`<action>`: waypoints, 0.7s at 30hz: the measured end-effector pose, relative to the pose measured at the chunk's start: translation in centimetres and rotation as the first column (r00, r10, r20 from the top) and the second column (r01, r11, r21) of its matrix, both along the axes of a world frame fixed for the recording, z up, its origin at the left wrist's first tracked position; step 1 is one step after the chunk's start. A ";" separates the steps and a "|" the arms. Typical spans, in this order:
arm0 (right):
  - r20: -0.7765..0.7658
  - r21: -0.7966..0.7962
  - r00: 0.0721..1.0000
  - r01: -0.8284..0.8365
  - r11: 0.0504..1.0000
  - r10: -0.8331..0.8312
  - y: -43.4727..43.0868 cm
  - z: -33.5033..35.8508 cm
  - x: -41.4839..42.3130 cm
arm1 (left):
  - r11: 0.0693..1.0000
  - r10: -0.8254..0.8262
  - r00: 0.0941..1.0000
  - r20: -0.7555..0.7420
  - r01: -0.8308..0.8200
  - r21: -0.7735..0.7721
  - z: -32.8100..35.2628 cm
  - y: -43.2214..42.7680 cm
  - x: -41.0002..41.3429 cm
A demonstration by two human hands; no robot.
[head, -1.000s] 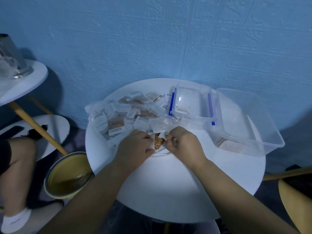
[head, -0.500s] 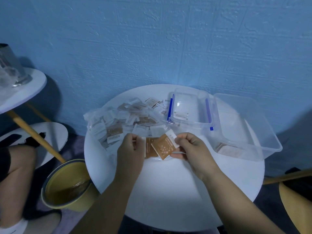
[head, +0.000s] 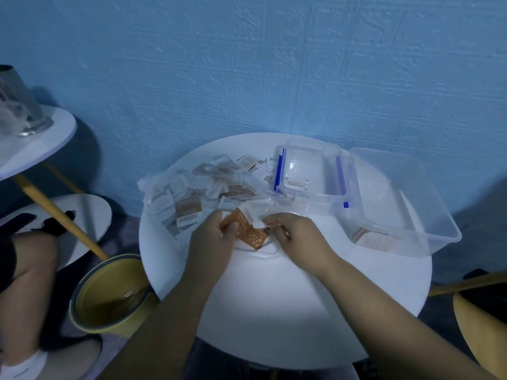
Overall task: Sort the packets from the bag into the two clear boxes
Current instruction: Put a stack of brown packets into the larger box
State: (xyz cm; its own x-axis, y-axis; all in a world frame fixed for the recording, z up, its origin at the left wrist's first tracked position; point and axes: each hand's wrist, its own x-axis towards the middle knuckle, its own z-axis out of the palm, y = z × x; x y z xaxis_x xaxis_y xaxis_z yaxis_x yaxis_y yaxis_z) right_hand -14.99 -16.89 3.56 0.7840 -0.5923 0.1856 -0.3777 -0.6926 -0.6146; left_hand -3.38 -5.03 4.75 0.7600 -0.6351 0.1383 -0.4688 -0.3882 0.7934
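A clear bag (head: 197, 196) full of small brown and white packets lies at the back left of the round white table (head: 288, 311). My left hand (head: 212, 242) pinches a brown packet (head: 248, 231) by its left end, just in front of the bag. Beside it, my right hand (head: 295, 237) has its fingers curled on a white packet edge (head: 256, 219) at the same spot. A small clear box with blue clips (head: 310, 171) stands behind. The larger clear box (head: 397, 198) sits at the right, holding a few packets at its near end.
A yellow bucket (head: 109, 294) stands on the floor left of the table. Another white table (head: 33, 138) with a metal vessel is at far left, with a person's leg below it. A wooden chair edge shows at the right. Blue wall lies close behind.
The brown packet passed from my right hand toward my left, which now pinches it. My right hand dropped lower and took hold of a white packet edge.
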 end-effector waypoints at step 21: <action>0.327 0.609 0.920 -0.032 0.792 -0.215 -0.2 0.1 -0.7 | 0.993 -0.082 0.972 -0.219 0.060 -0.105 -0.2 -1.3 -0.6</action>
State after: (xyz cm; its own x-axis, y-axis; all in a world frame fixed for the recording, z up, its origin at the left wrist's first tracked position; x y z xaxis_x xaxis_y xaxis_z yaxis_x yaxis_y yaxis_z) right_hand -15.68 -17.06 3.67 0.6678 -0.7437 0.0296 -0.0859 -0.1165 -0.9895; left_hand -4.01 -6.31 4.60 0.7319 -0.6805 0.0345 -0.3001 -0.2764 0.9130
